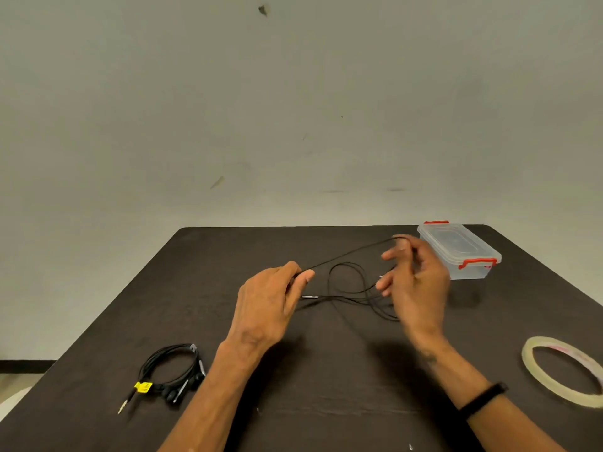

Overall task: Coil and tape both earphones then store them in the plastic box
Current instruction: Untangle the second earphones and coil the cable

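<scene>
Fingers of the left hand (270, 301) curl in, thumb and forefinger pinching the loose earphone cable (349, 256) at its near-left end, above the dark table (228, 256). Right hand (416, 282) is blurred; its fingers are loosely bent, and the same cable runs up to the fingertips and loops over them, so it seems hooked or lightly pinched there, though the exact grip cannot be told. Between the two hands one strand stretches taut, rising toward the right hand. Below that strand, slack loops of the cable hang and lie on the table between the hands, with a short metal plug (310, 297) showing just right of the left hand. Taking the plastic box (458, 251) as landmark: it stands at the far right corner of the table, clear with red clips, lid on, and the right hand is just in front and left of it, not touching. Well left and nearer than the box, by the left forearm, lies the second earphone (169, 373), already coiled into a ring, bound with a yellow tag (143, 387), its plug pointing toward the near-left edge. Nearer than the box, at the table's right edge, lies a roll of clear tape (563, 370), flat on its side. Black band (483, 399) circles the right wrist. Behind the table, a plain pale wall (293, 109) with a few marks.
</scene>
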The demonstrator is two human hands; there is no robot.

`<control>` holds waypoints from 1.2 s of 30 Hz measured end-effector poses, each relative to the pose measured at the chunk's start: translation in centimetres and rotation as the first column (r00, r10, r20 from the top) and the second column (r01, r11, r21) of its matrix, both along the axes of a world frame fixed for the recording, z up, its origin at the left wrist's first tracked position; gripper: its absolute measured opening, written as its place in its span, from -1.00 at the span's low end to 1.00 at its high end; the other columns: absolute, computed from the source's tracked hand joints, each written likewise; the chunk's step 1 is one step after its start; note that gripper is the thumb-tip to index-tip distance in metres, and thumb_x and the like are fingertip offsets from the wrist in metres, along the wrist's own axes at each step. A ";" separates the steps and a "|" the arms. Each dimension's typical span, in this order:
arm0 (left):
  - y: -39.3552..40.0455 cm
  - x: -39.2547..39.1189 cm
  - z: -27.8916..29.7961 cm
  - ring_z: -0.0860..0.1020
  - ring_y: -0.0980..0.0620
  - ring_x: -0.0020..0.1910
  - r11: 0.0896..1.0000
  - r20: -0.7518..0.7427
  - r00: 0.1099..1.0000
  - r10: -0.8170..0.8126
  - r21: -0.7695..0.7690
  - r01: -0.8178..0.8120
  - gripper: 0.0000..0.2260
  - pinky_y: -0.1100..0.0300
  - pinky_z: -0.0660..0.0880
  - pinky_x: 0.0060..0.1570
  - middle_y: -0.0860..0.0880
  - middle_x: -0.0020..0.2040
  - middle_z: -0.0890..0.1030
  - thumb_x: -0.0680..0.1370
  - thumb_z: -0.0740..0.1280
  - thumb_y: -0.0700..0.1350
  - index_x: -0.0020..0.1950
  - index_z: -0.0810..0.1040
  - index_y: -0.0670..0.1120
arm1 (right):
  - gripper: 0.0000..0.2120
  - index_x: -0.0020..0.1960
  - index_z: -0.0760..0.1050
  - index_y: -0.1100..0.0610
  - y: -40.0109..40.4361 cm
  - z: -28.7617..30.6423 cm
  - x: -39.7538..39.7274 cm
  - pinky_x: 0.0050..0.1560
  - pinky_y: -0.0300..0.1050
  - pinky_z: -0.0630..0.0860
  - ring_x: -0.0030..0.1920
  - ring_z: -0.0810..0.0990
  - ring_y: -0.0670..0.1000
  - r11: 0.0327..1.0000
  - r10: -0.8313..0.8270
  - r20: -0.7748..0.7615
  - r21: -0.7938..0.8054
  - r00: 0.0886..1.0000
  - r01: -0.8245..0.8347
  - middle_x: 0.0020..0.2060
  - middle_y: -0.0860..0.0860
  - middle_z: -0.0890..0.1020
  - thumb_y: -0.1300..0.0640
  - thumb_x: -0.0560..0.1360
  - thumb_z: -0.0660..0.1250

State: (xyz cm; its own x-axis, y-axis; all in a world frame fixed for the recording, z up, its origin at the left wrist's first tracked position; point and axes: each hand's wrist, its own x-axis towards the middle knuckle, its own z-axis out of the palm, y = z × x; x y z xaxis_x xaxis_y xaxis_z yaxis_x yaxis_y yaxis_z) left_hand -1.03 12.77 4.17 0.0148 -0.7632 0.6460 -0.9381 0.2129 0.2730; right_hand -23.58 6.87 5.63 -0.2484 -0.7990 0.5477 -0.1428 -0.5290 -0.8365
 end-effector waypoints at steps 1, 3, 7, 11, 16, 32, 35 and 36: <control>0.0 0.1 0.0 0.40 0.07 -0.40 1.000 0.011 1.000 0.008 0.020 -0.008 -0.62 0.15 0.32 -0.34 0.10 -0.39 0.42 0.70 0.08 0.27 -0.17 0.39 0.07 | -0.80 0.14 0.55 0.13 -0.3 0.3 -0.4 -0.52 -0.10 0.56 -0.50 0.65 0.04 1.000 -0.021 0.091 0.023 0.996 0.019 -0.09 0.02 0.71 0.06 0.74 0.20; -0.1 0.1 0.0 0.40 0.04 -0.43 0.999 0.001 1.000 -0.016 0.037 0.016 -0.60 0.14 0.27 -0.33 0.09 -0.42 0.39 0.69 0.07 0.28 -0.21 0.34 0.06 | -0.81 0.15 0.53 0.17 -1.3 0.4 -1.2 -0.54 -0.13 0.55 -0.50 0.66 0.04 0.997 -0.064 0.230 0.051 0.971 0.054 -0.03 0.10 0.71 0.11 0.74 0.17; 0.0 -0.3 0.3 0.45 0.05 -0.43 0.991 -0.154 0.979 -0.132 0.010 0.135 -0.63 0.15 0.38 -0.34 0.11 -0.43 0.43 0.73 0.10 0.19 -0.18 0.40 0.03 | -0.59 0.48 0.42 0.07 -2.0 -0.3 -1.9 -0.36 -0.18 0.66 -0.34 0.75 0.00 0.982 -0.137 0.201 0.159 0.970 0.106 0.37 0.05 0.57 0.31 0.70 0.10; 0.1 -0.8 0.2 0.49 0.06 -0.43 0.994 -0.097 0.990 -0.102 0.020 0.105 -0.62 0.06 0.50 -0.32 0.10 -0.41 0.49 0.74 0.01 0.23 -0.07 0.45 0.05 | -0.41 0.59 0.31 -0.09 -0.4 -1.6 0.0 -0.09 -0.04 0.71 -0.19 0.74 -0.01 0.999 -0.049 -0.212 -0.021 0.976 0.046 0.41 0.00 0.53 0.28 0.61 0.19; 0.2 -1.5 0.0 0.49 0.03 -0.40 0.989 -0.040 0.988 -0.146 0.026 0.147 -0.66 -0.01 0.50 -0.32 0.08 -0.37 0.50 0.73 -0.03 0.25 -0.07 0.33 0.09 | -0.59 0.40 0.56 0.19 1.9 -2.4 3.0 -0.11 -0.46 0.47 -0.29 0.48 -0.37 0.913 0.058 -0.544 -0.311 0.837 -0.265 0.13 -0.03 0.68 0.35 0.56 0.42; 1.3 -1.9 1.1 0.37 -0.04 -0.45 0.963 -0.115 0.961 -0.253 0.067 0.262 -0.74 0.13 0.25 -0.39 0.06 -0.46 0.35 0.64 0.16 -0.07 -0.26 0.29 0.03 | -0.81 0.18 0.67 0.07 1.0 -1.0 1.4 -0.28 -0.16 0.68 -0.29 0.73 -0.03 0.984 0.164 -0.140 -0.051 0.977 -0.172 -0.08 0.00 0.74 0.27 0.63 0.38; 1.2 -1.6 1.2 0.37 -0.05 -0.46 0.963 -0.150 0.956 -0.250 0.063 0.262 -0.74 0.11 0.25 -0.40 0.05 -0.48 0.35 0.63 0.16 -0.07 -0.27 0.29 0.02 | -0.83 0.18 0.67 0.10 0.3 -0.6 0.8 -0.22 -0.21 0.67 -0.23 0.74 0.00 0.993 0.111 -0.024 -0.048 0.994 -0.112 -0.11 0.01 0.75 0.24 0.64 0.37; 1.2 -1.5 1.2 0.37 -0.05 -0.46 0.962 -0.148 0.956 -0.254 0.065 0.266 -0.75 0.11 0.24 -0.39 0.05 -0.47 0.36 0.63 0.17 -0.06 -0.25 0.30 0.03 | -0.83 0.19 0.67 0.11 0.1 -0.6 0.5 -0.20 -0.23 0.66 -0.22 0.74 0.00 0.995 0.086 0.007 -0.043 0.996 -0.086 -0.12 0.01 0.75 0.23 0.65 0.37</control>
State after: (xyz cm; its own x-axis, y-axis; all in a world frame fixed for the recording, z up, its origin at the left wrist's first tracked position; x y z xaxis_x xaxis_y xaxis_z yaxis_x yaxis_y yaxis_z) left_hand -2.57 13.95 5.39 -0.1071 -0.8034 0.5857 -0.8055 0.4155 0.4226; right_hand -23.05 6.92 5.06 -0.1846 -0.7938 0.5794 -0.0876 -0.5739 -0.8142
